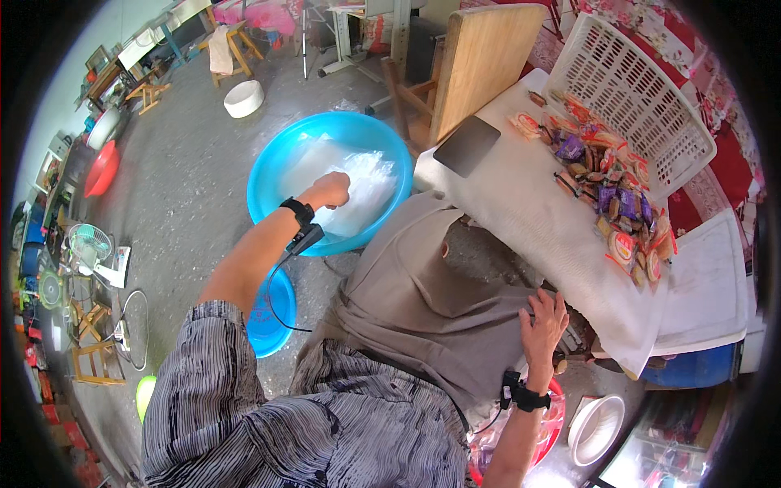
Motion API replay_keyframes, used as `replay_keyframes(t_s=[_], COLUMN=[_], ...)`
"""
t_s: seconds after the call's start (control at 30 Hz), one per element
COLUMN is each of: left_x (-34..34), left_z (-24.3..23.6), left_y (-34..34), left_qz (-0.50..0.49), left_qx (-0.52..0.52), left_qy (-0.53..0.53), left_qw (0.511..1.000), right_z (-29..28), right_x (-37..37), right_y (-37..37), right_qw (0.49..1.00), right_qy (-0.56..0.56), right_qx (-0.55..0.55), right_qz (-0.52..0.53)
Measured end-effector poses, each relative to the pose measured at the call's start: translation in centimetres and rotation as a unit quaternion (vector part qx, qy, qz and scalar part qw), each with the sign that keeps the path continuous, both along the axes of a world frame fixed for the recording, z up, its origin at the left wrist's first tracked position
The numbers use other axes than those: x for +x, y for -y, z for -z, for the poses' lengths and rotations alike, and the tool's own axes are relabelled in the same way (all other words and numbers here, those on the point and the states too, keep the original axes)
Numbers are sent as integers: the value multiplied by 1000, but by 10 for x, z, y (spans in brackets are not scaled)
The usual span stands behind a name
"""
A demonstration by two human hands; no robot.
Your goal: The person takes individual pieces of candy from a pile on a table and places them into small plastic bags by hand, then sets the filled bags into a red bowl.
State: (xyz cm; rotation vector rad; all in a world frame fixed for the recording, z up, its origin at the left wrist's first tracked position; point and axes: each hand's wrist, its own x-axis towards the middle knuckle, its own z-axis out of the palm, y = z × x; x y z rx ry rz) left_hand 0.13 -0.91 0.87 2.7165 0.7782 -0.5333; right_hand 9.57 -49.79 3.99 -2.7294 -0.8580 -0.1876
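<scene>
My left hand [329,191] is closed above a wide blue basin [262,167] on the floor. Thin clear plastic [370,183], which looks like bags or film, lies in the basin right by the fingers. What those fingers hold, if anything, is hidden. Fingers spread, my right hand [543,327] rests at the edge of the brown cloth [443,305] over my lap, beside the white-covered table [529,211]. Small wrapped snacks [610,183] in orange, purple and clear packets lie heaped on that table.
A white plastic basket [630,93] lies tipped behind the snacks, near a dark flat plate [468,146]. A smaller blue basin [272,313] sits beside my left arm. Below my right forearm is a red tub [556,419], with a white bowl [596,429] next to it.
</scene>
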Motion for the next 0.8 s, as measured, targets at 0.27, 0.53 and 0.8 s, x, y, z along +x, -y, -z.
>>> replay_keyframes(t_s=[0.27,0.53,0.8], left_x=[-15,-14,-4], left_z=[-66,-89,-76], left_y=[10,145,195], left_qz=[-134,10,95], left_qx=[-367,-439,-425], left_qy=[209,315,329], left_qw=[896,841,838], right_z=[-14,-57,-29], right_x=[-6,-54,-60], right_y=[-1,-113,-120], right_qw=[1000,803,756], right_qy=[9,-417,-484], right_qx=[-2,425,440], right_qz=[18,-38,-37])
